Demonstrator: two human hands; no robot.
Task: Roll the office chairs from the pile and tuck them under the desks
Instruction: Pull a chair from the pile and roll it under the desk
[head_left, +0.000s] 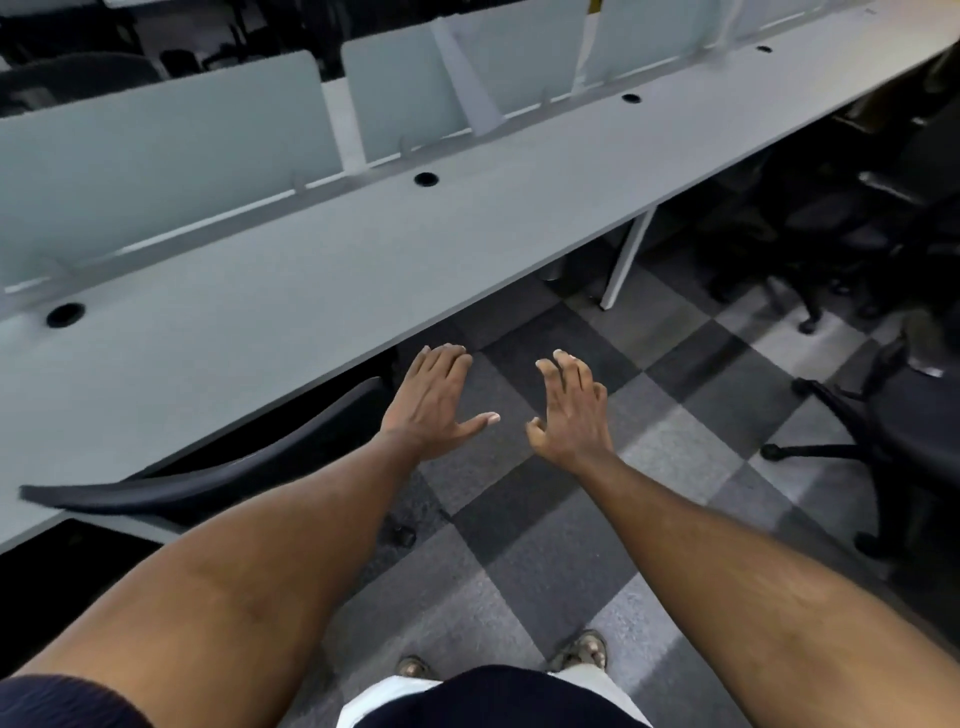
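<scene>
L hand (434, 402) & R hand (571, 410): both out in front, palms down, fingers spread, holding nothing, touching nothing. Thumbs point at each other w/ a gap btwn. Both hover over the carpet (519, 545), just off the front edge of the desk (260, 322).

Progress (my read):
- Done: 1 tucked chair (218, 483), left of & below the L hand. Backrest sits along the desk edge, seat hidden under the top. L hand is near the backrest's end but not on it.
- Left: a loose chair (914, 441) well to the right of the R hand, base & castors out on the carpet, under no desk.
- More dark chairs (841, 228) up & right of the R hand, bunched by the far stretch of desk. Too dark/blurred to count, and I can't tell tucked from piled.
- The bay straight ahead of both hands, btwn the tucked chair & the desk leg (626, 260), shows no chair, so prob. the next slot.
- Est.: early-to-mid task, min. 1 in, several to go.

Writing/brands: none readable. Desk top is plain. Cable holes (426, 179) beyond the hands are unmarked. Partition screens (156, 156) are plain frosted. There's a small pale patch on the loose chair's seat, maybe a tag, too blurred to read.
</scene>
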